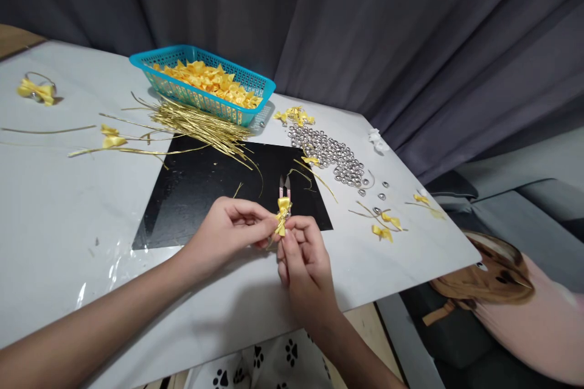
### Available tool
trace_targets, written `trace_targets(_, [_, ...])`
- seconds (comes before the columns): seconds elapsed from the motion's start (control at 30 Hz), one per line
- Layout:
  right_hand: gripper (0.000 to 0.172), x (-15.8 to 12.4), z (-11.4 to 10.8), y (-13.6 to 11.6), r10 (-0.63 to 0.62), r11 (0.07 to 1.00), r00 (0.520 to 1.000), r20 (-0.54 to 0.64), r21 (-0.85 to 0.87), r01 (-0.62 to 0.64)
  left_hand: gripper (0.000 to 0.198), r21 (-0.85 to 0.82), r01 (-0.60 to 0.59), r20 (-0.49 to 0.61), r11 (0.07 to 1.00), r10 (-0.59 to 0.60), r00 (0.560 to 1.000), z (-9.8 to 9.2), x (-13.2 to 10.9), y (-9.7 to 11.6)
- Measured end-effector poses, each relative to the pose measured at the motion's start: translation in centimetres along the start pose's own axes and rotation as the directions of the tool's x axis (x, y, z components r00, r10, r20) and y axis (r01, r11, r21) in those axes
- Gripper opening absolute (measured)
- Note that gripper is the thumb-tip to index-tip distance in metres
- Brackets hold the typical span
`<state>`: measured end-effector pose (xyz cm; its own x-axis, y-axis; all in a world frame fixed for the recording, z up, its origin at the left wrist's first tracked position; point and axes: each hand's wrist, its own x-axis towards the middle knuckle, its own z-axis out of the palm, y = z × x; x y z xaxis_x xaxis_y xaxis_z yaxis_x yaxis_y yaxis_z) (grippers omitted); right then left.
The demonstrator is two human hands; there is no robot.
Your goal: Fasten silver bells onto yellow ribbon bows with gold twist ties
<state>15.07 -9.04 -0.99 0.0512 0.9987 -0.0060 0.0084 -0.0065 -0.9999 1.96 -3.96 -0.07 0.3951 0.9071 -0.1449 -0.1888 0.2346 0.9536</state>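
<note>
A small yellow ribbon bow is held upright between my two hands, above the near edge of the black mat. My left hand pinches its left side between thumb and fingertips. From the right, my right hand has thumb and fingers closed at the bow's lower part, where gold wire shows at its middle. Part of the bow and the wire is hidden behind my fingers. Just beyond the bow, small thread snips with pink on them point away from me on the black mat.
A blue basket full of yellow bows stands at the back. Before it lies a bundle of gold wires. Silver gems spread to the right, with loose bows nearby. A finished-looking bow ring sits far left.
</note>
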Motion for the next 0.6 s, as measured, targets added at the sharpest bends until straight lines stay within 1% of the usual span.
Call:
trace_targets(0.27, [0.010, 0.12, 0.16, -0.07, 0.019, 1.000, 1.000, -0.008, -0.002, -0.019, 0.016, 0.015, -0.018, 0.005, 1.000, 0.018, 1.000, 0.16, -0.14, 0.27])
trace_targets(0.43, [0.008, 0.06, 0.28, -0.10, -0.021, 1.000, 1.000, -0.015, -0.003, 0.021, 0.016, 0.035, -0.022, 0.019, 0.999, 0.021, 1.000, 0.15, -0.08, 0.22])
trace_targets(0.6, [0.007, 0.08, 0.26, -0.10, -0.040, 0.998, 0.999, -0.022, -0.039, 0.039, 0.015, 0.090, -0.049, -0.006, 0.995, 0.049, 0.999, 0.24, -0.03, 0.57])
